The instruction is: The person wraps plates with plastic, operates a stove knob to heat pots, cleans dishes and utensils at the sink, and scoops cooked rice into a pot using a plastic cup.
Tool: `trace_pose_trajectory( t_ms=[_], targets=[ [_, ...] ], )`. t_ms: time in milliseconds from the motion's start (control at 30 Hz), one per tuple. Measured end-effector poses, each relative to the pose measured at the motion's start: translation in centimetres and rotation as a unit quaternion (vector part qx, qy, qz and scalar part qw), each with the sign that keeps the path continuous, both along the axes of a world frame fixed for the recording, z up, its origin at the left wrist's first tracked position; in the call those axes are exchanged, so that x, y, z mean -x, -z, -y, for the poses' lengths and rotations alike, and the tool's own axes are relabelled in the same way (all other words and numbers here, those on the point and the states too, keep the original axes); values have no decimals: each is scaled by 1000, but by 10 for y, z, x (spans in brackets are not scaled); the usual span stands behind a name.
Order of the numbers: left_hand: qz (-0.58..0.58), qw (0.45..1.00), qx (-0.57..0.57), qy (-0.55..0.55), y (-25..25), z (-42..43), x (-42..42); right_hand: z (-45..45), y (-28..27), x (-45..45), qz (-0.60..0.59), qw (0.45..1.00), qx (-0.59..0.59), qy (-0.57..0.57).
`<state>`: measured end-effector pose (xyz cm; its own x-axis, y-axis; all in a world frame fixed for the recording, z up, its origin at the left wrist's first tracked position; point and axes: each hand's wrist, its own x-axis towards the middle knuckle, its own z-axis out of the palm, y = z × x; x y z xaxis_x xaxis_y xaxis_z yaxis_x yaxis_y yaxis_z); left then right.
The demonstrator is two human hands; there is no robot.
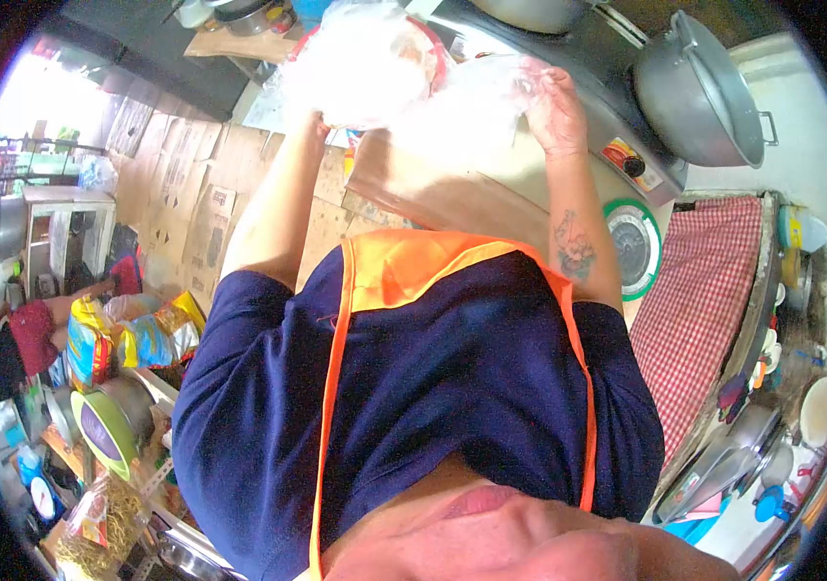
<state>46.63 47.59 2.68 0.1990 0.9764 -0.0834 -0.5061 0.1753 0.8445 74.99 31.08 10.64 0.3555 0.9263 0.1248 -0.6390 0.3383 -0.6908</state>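
A clear plastic bag, badly washed out by glare, stretches between my two hands at the top of the view. My right hand pinches its right side with closed fingers. At the bag's left side is my left hand; plastic and glare hide most of its fingers. A red rim curves behind the bag, its contents too bright to make out. Below the bag, a brown board or cardboard lies on the work surface.
A gas stove with a large metal pot stands at the front right. A green-rimmed round dial scale sits by my right forearm, near a red checked cloth. Bright packets and a green-rimmed basin are to my left.
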Motion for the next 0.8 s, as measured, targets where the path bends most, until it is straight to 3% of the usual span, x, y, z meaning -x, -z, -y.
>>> trace_pose_trajectory(
  t_ms=[67, 167, 200, 233, 300, 367, 433, 467, 533, 567, 633, 700, 767, 800],
  targets=[
    [32, 998, 0, 52, -1, -5, 0, -1, 22, -28, 83, 991, -7, -107],
    [73, 976, 51, 198, -9, 2, 4, -1, 40, -28, 162, 983, 81, -22],
    [33, 975, 51, 214, -10, 4, 7, -8, 55, -42, 60, 994, 83, -28],
    [-7, 972, 51, 231, -10, 6, 10, -11, 54, -45, 60, 995, 83, -23],
    [-90, 960, 47, 260, -11, 9, 16, -21, 56, -41, -60, 989, 59, -120],
    [-128, 952, 41, 273, -25, 19, 13, -46, 44, -34, -45, 989, 80, -115],
    [-230, 934, 33, 270, -60, 38, 0, -69, 26, -25, 46, 973, 102, -201],
    [-228, 935, 33, 270, -58, 36, -1, -77, 14, -20, 48, 973, 103, -201],
    [-310, 880, -103, 345, -53, 22, -5, -90, -21, -6, 197, 928, 222, -225],
    [-310, 881, -103, 344, -53, 17, -7, -98, -32, -4, 197, 928, 222, -226],
    [-363, 854, -138, 345, -58, 13, -10, -117, -47, 0, 356, 854, 247, -288],
    [-399, 837, -156, 341, -68, 17, -13, -128, -52, 16, 420, 833, 234, -272],
    [-417, 828, -160, 339, -69, 19, -17, -132, -59, 28, 519, 706, 391, -281],
    [-424, 819, -148, 358, -60, 17, -19, -138, -47, 27, 586, 707, 296, -263]
  ],
)
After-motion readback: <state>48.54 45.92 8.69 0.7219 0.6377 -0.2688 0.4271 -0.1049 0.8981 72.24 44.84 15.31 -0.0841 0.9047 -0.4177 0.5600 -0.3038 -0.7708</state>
